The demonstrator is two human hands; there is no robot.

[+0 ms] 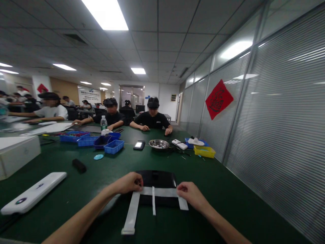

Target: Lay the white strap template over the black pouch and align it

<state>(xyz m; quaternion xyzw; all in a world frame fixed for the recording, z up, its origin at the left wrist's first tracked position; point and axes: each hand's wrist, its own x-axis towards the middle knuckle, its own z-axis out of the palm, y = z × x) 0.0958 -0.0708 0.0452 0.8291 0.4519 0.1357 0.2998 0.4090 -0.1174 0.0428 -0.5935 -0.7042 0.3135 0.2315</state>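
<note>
In front of me on the green table lies a black, partly glossy flat piece. A white ribbed band runs across it from side to side. At its left end my left hand is closed with fingertips pinching the band near the corner. My right hand pinches the right end, thumb and fingers together. A longer white strap hangs toward me from the left corner and ends in a small white fitting. A narrow white strip crosses the middle, and a short strap end hangs at the right.
White power bank-like devices, a black block and a white box lie around. Beyond are blue bins, a metal bowl, a phone and a yellow tray. People sit opposite.
</note>
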